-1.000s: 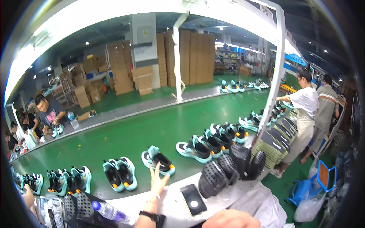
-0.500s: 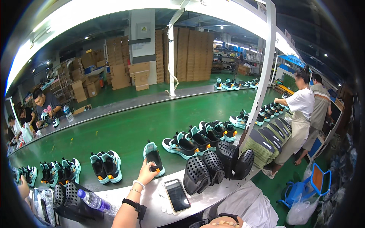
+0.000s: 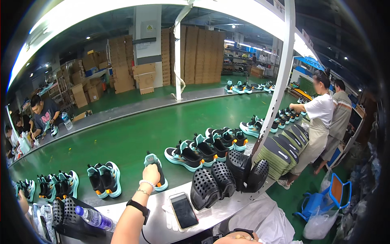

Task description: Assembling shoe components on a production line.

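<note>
A single black sneaker (image 3: pixel 161 183) with a light-teal sole and heel tab stands at the near edge of the green belt. My left hand (image 3: pixel 151 175) is closed over its opening from above. Its fingertips are hidden, curled down against the shoe. White beads and a black band circle that wrist. My right hand (image 3: pixel 237 236) shows only as a bit of wrist with a beaded bracelet and black strap at the lower edge; its fingers are out of sight. To the shoe's left stands a pair of like sneakers (image 3: pixel 105 179), and to its right a row of sneakers (image 3: pixel 201 148).
On the metal ledge lie a phone (image 3: pixel 184 210), a purple-capped bottle (image 3: pixel 95 217) and black perforated clogs (image 3: pixel 205 187). A white post (image 3: pixel 276 89) rises beside stacked green-edged insoles (image 3: pixel 280 154). A co-worker (image 3: pixel 321 107) stands to the right; another person's hand (image 3: pixel 23 202) shows at far left.
My left hand has shifted farther over the sneaker, from its near side onto its opening, and its fingers have curled down. The whole view has moved slightly; the shoe keeps its place.
</note>
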Demonstrator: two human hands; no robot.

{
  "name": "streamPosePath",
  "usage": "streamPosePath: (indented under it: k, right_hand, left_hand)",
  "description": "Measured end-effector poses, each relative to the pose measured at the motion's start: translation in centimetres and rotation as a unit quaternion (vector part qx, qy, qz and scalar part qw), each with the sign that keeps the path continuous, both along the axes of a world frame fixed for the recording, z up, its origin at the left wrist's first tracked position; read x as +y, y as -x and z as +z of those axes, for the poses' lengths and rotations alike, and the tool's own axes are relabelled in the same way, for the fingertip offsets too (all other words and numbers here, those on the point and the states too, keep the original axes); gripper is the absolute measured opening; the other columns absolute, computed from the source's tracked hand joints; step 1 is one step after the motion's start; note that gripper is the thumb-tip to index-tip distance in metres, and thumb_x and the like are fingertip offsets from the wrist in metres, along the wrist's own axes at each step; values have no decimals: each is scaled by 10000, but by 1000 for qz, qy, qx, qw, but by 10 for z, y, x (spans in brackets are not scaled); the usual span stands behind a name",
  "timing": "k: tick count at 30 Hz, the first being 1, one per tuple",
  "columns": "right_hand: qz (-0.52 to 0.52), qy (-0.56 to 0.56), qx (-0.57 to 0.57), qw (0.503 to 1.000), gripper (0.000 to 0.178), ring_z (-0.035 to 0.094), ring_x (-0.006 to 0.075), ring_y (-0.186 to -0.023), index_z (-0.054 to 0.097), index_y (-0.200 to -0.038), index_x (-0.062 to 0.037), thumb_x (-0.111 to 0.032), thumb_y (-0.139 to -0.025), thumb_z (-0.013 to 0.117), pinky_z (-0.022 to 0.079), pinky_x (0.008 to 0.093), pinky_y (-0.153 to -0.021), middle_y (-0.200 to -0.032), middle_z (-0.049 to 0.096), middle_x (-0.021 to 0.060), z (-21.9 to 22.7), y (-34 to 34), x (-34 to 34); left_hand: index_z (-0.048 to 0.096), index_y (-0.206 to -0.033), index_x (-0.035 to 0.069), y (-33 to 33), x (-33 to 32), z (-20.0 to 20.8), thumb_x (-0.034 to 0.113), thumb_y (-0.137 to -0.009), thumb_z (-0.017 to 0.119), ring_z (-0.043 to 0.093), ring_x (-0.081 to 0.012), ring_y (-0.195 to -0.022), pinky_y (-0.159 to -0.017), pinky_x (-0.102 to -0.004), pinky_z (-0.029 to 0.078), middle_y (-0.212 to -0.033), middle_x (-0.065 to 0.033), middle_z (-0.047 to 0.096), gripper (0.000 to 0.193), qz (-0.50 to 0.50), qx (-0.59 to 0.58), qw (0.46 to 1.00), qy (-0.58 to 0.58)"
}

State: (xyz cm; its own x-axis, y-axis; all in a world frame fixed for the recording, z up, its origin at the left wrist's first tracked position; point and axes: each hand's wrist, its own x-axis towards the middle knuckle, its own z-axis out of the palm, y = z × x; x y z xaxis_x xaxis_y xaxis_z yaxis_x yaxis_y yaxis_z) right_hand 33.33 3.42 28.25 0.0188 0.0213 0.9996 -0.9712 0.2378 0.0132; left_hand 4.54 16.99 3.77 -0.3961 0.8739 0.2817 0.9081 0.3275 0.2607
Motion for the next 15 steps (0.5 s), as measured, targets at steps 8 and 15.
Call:
streamPosePath:
  k: [8, 15]
  right_hand:
    - [-65, -23, -62, 996, 83, 570, 216, -533, 648, -863, 21, -42, -823, 611, 440, 287, -435, -733, 612, 142, -3, -10, 14]
    - [-609, 140, -446, 641, 215, 638, 213, -641, 633, -947, -27, -222, -861, 615, 484, 314, -552, -750, 640, 91, -55, -32, 50]
  left_hand:
    - [630, -1088, 1, 61, 57, -76, 133, -794, 544, 537, -352, -1143, -938, -411, 461, -1155, -251, 585, 334, -11, 5, 954, 299]
    - [686, -959, 2, 24, 37, -48, 93, -771, 532, 602, -299, -1050, -841, -383, 503, -1073, -223, 634, 260, 27, 7, 974, 224]
